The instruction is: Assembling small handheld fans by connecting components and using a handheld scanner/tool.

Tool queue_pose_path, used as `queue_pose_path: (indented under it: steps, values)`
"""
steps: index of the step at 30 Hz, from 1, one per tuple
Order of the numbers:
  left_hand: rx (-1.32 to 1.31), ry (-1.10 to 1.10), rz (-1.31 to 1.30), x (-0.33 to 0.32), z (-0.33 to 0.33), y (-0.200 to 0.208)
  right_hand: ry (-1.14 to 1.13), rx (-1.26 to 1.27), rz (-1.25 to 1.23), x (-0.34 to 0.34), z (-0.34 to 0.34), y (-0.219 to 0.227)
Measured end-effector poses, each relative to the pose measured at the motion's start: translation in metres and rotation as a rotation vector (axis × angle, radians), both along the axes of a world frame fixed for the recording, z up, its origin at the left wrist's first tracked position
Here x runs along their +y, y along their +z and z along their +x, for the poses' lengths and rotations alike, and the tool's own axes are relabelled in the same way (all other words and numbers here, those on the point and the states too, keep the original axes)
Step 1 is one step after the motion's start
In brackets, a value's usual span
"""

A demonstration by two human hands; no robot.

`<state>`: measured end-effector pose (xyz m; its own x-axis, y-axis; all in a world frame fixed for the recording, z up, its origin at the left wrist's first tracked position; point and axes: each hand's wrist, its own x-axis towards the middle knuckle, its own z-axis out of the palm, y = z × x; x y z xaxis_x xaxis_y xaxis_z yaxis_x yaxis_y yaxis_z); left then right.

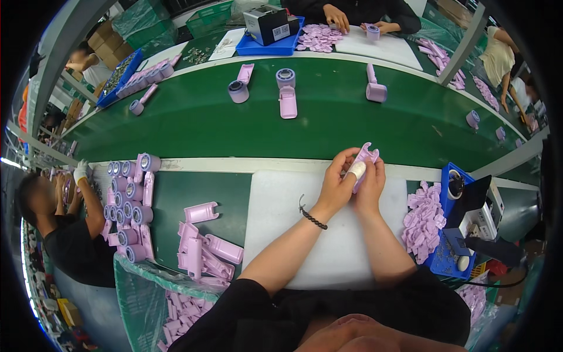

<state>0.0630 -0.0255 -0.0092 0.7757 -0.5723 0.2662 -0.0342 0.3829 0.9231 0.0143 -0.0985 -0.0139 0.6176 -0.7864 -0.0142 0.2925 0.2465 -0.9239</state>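
Above the far part of a white pad (281, 234), both my hands hold one pink plastic handle shell (367, 154), its notched end pointing up and away from me. My left hand (338, 183) grips it from the left, with a white cover on the thumb pressed onto the shell. Fingers of my right hand (372, 186) wrap its right side, and the lower end is hidden between the palms. Left of the pad lie several loose pink handle shells (202, 252). A heap of small flat pink pieces (423, 220) lies right of the pad.
Pink devices with round heads (130, 199) stand stacked at left. Below them, a green-lined crate (132, 293) holds pink parts. A blue tray (448, 267) with screws is at right, beside a black cabled tool (495, 249). Beyond runs a green conveyor (193, 129); co-workers sit around.
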Motion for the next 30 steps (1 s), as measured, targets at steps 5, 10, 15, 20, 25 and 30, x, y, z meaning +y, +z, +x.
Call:
queue_pose_path:
  steps: [5,10,15,20,25,30]
  values:
    - [0.067,-0.060,0.055,-0.001,0.001,0.000,-0.006,-0.005,0.073,0.000,0.001,0.002]
    - [0.098,-0.036,0.053,-0.003,-0.002,-0.001,0.003,-0.014,0.074,0.001,0.001,0.005]
    - [0.064,-0.013,0.145,-0.002,-0.003,0.004,0.020,0.022,0.024,0.000,0.000,0.006]
    - [0.040,0.024,0.143,-0.002,-0.003,-0.002,0.007,0.038,0.036,0.005,0.001,0.007]
    - [0.058,0.021,0.139,0.000,-0.003,0.002,0.029,0.043,0.037,0.007,0.000,0.014]
    - [0.055,0.005,0.148,0.003,0.000,0.001,0.030,0.024,0.037,0.005,0.003,0.010]
